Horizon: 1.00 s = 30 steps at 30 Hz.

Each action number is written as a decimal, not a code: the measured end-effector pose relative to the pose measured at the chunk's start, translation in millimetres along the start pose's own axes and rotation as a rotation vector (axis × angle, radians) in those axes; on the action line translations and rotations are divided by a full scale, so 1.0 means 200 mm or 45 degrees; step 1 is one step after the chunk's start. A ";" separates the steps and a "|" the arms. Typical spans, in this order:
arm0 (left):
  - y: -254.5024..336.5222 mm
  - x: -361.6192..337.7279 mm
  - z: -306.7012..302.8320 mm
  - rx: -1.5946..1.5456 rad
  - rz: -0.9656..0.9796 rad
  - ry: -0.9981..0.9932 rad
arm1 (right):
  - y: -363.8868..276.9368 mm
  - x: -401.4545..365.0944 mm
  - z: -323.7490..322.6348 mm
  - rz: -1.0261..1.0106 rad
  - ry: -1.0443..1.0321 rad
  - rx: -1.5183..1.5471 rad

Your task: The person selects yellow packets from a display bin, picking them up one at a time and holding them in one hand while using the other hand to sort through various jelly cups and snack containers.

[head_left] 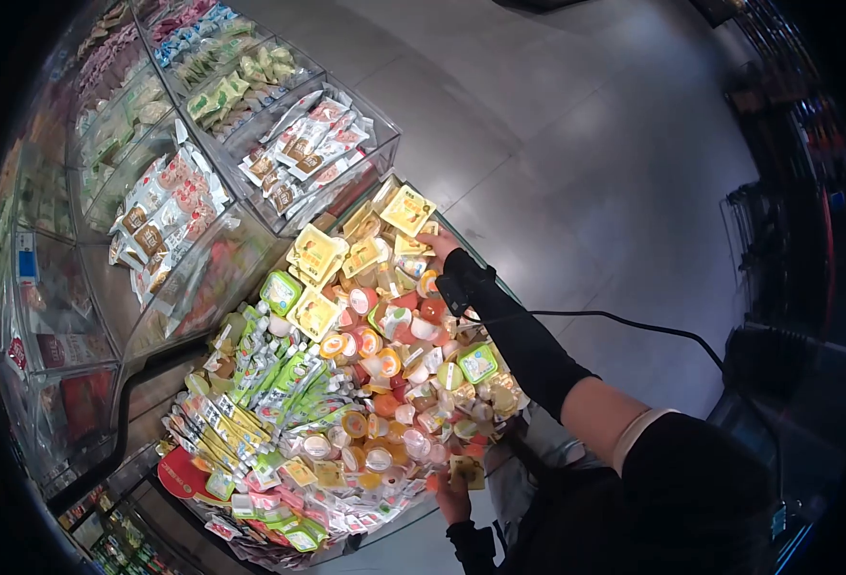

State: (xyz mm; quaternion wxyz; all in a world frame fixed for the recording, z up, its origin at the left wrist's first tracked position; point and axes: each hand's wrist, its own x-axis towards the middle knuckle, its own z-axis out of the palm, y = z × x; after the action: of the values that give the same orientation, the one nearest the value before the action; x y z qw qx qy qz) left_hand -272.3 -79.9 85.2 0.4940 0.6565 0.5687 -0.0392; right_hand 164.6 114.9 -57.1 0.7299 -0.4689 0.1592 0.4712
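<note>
At the far corner of a heaped snack bin, my right hand (439,241) has its fingers on a yellow square pack (415,240), beside another yellow pack (408,210). More yellow packs (316,254) lie to its left, above round jelly cups (369,340). My left hand (453,498) is near the bin's lower right edge, its fingers closed round a small yellow pack (467,471). Something orange-red shows at its fingertips. Green stick packs (293,385) and yellow stick packs (224,429) fill the bin's left part.
Clear divided bins with white packets (169,213) stand at the upper left, with another bin of packets (310,144) beside them. A black cable (624,319) runs from my right wrist across the right side. Grey floor (576,144) lies beyond the bin, with dark shelves at the far right.
</note>
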 end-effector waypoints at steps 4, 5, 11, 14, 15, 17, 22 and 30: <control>-0.05 0.02 0.04 0.034 -0.001 -0.028 | 0.08 -0.09 -0.09 -0.323 0.011 -0.381; -0.06 0.03 0.04 0.029 0.030 -0.032 | 0.11 -0.12 -0.14 -0.576 0.113 -0.729; 0.06 0.09 0.00 -0.106 0.031 -0.047 | -0.05 -0.64 -0.23 -0.233 -0.149 -1.818; 0.06 0.10 0.02 -0.103 0.072 -0.046 | -0.06 -0.59 -0.18 -0.404 0.020 -1.990; 0.06 0.10 0.02 -0.090 0.087 -0.041 | -0.08 -0.55 -0.11 -0.649 0.208 -1.957; 0.07 0.10 0.03 -0.058 0.088 -0.026 | -0.17 -0.46 0.04 -0.971 0.077 -1.905; 0.03 0.08 0.02 -0.072 0.080 0.004 | -0.22 -0.03 0.16 -1.497 0.131 -2.815; 0.06 0.08 -0.02 -0.045 0.035 0.017 | -0.42 -0.49 0.07 -0.278 -0.722 -2.851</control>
State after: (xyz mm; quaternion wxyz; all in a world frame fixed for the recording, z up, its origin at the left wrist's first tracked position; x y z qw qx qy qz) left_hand -258.8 -63.5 85.6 0.5022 0.6557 0.5635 -0.0179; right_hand 182.3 63.9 61.3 -0.0472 -0.7412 -0.5575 0.3710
